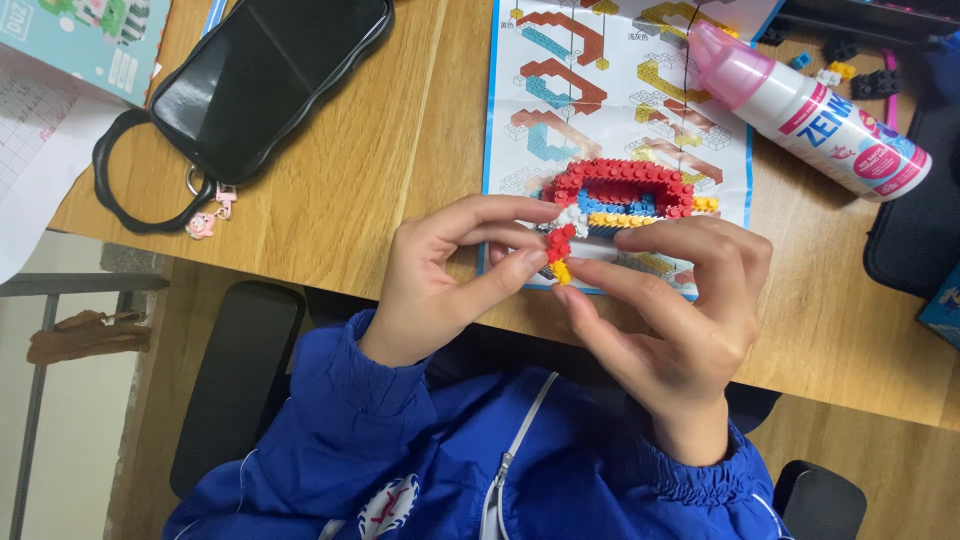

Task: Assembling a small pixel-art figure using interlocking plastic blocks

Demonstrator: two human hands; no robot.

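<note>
My left hand point(450, 275) and my right hand point(675, 320) meet over the near edge of the wooden table point(380, 190). Both pinch a small brick assembly point(562, 245) of white, red and yellow micro bricks between thumbs and fingers. Just behind it lies a larger curved brick model point(625, 188), red on top with blue and yellow rows, resting on the instruction sheet point(560, 100). My blue jacket sleeves show below.
A black phone with a loop strap and pink charm point(255, 85) lies at the left. A white bottle with a pink cap point(810, 110) lies at the right, loose bricks point(835, 65) behind it. A dark case point(920, 220) sits far right. A box point(80, 35) is top left.
</note>
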